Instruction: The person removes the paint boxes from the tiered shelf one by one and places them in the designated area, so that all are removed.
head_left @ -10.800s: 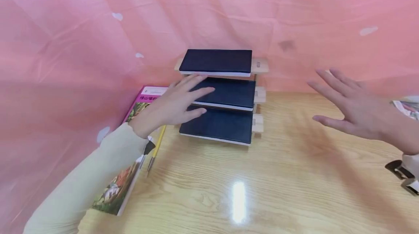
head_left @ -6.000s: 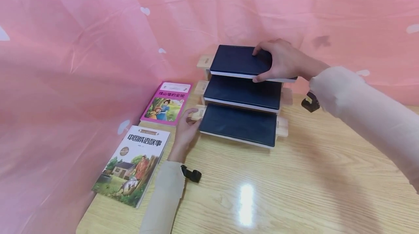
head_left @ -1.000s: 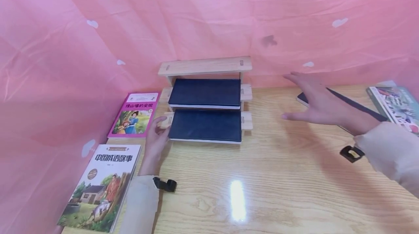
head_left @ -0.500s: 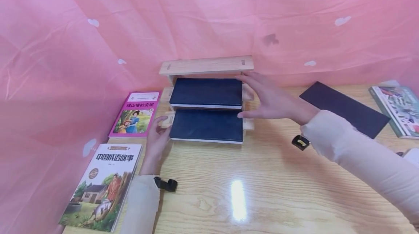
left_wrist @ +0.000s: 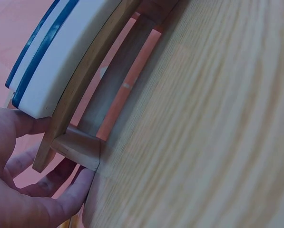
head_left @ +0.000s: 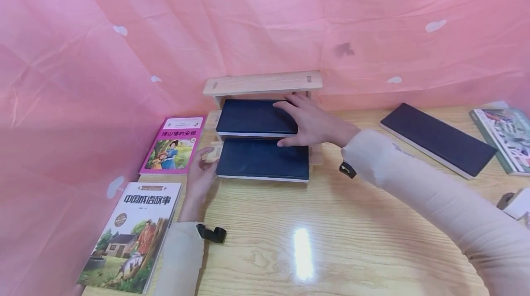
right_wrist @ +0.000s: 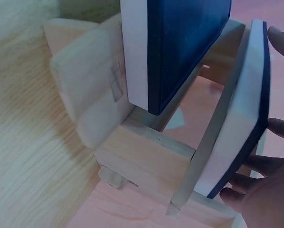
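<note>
A small tiered wooden rack (head_left: 261, 83) stands against the pink cloth. Two navy notebooks with white page edges lie on it: a middle-tier notebook (head_left: 248, 116) and a bottom-tier notebook (head_left: 261, 160). My left hand (head_left: 199, 176) holds the left end of the rack's lowest tier; the left wrist view shows thumb and fingers around the wood (left_wrist: 80, 149). Over the right part of the middle notebook spreads my right hand (head_left: 308, 121), index finger on the cover, thumb right at the front edge. In the right wrist view its fingertips (right_wrist: 232, 194) are at the cover's back edge.
A third navy notebook (head_left: 439, 139) lies on the table at right, near a green-edged book (head_left: 507, 135) and a white object (head_left: 517, 204). At left lie a magenta-bordered book (head_left: 171, 146) and a white-topped book (head_left: 132, 236). Pink cloth (head_left: 265, 20) encloses the back and left.
The top-tier notebook was gripped by the right hand and now lies on the table at right. The right hand has since moved left onto the middle notebook. The left hand stays at the rack.
</note>
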Action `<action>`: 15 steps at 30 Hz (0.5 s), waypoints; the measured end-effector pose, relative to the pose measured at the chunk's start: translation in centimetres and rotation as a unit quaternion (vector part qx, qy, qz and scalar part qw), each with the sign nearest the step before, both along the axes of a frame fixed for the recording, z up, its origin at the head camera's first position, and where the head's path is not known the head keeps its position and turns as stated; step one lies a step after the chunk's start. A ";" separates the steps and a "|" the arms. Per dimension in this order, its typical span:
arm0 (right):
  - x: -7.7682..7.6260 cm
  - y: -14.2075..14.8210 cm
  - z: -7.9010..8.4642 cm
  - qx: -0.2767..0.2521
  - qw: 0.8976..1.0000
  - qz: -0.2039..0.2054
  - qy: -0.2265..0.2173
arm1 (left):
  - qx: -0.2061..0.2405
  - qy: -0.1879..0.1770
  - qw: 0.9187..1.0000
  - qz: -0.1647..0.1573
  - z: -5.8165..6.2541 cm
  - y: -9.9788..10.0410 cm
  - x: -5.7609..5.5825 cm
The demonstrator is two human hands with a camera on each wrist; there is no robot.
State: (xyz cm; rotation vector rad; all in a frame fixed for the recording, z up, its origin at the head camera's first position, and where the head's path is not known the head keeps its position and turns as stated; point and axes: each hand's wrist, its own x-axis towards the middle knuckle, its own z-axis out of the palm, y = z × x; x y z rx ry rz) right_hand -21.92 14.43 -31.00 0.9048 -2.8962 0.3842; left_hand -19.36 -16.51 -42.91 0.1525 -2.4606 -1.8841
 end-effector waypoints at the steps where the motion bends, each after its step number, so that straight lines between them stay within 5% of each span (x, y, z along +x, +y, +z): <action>1: -0.3 -0.2 0.0 0.005 1.000 -0.003 -0.002 | -0.001 0.001 1.000 0.001 0.0 0.0 0.0; 15: -2.3 -1.3 -0.6 0.036 0.998 -0.047 -0.027 | 0.001 -0.019 1.000 0.008 0.2 0.1 -0.1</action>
